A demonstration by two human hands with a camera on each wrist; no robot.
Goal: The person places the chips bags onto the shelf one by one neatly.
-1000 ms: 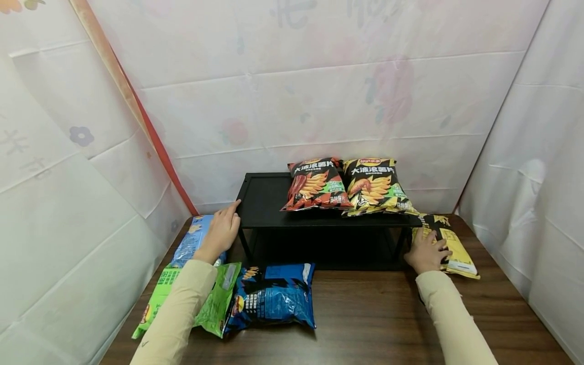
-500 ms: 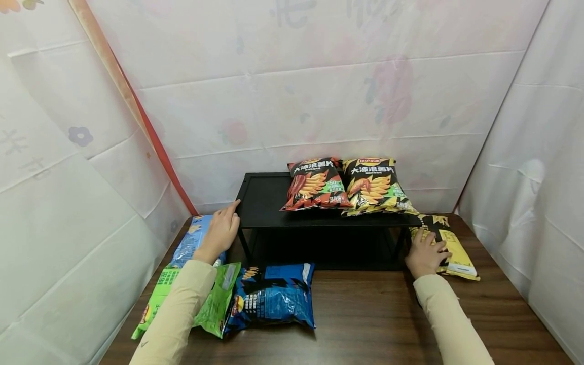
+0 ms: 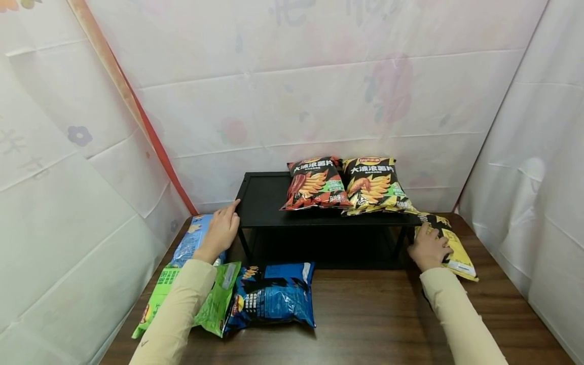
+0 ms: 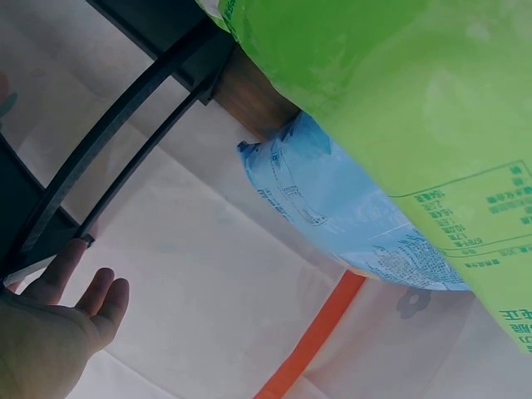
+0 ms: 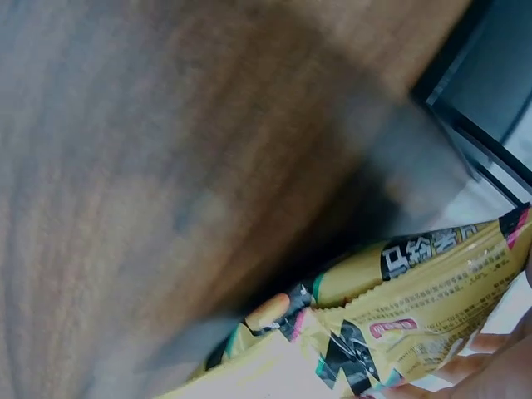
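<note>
My left hand rests at the left edge of a black two-tier shelf, fingers extended along the top. In the left wrist view its fingertips touch the frame near a corner. On the right, beside the shelf, my right hand grips a yellow and black bag of chips. The right wrist view shows that bag tilted on the wood, its back seam facing the camera, with fingers curled at its far side. A red bag of chips and another yellow one lie side by side on the top tier.
Left of the shelf lie a light blue bag and green bags, partly behind the left sleeve. A dark blue bag lies before the shelf on the brown wooden table. White printed cloth encloses the back and sides.
My right hand has moved slightly right, and the yellow bag under it has shifted and tilted a little. The left hand and the other bags stay where they were.
</note>
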